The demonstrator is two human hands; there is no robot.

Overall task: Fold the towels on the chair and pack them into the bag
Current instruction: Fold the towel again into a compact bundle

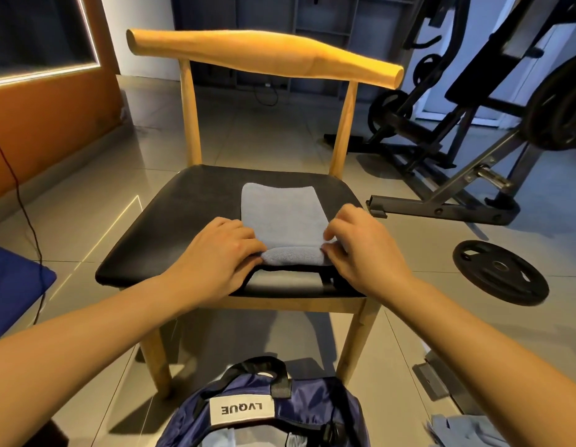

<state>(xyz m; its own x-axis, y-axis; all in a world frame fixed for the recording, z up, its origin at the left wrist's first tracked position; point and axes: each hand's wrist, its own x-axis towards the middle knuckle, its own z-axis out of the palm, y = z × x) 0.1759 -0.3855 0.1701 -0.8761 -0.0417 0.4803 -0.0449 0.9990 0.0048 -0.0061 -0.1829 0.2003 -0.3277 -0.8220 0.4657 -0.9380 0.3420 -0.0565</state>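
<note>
At 6 o'clock, closest to you, the navy bag [312, 411] sits on the floor tiles in front of the chair. Its mouth is open towards you and the bottom edge of the view cuts it off. The white label on it reads upside down. Something pale blue shows inside, but too little to say what it is. At 5 o'clock a pale blue cloth [464, 430] lies on the floor, also cut off, so its shape is unclear.

Your forearms come in from 7 and 4 o'clock to the front of the black seat [170, 221]. Your left hand [222, 253] is curled over the near-left end of the grey-blue towel [283, 217]. Its fingertips are tucked out of sight at the fold. Your right hand [361, 250] pinches the near-right corner between thumb and fingers, so both hands are grasping the towel. The towel lies flat on the middle of the seat as a narrow strip running away from you. Its near end is doubled over into a thick lip between your hands.

Just below that lip, at the seat's front edge, is a dark looped outline [286, 272] that is hard to make out.

Farther off, a weight plate [499, 272] lies flat at 3 o'clock. A blue cushion [12, 285] is clipped by the frame at 9 o'clock, with a thin cable [22, 195] trailing past it. The wooden backrest [264, 56] stands at 12 o'clock, and a gym machine [474, 124] at 2 o'clock is partly out of view.
</note>
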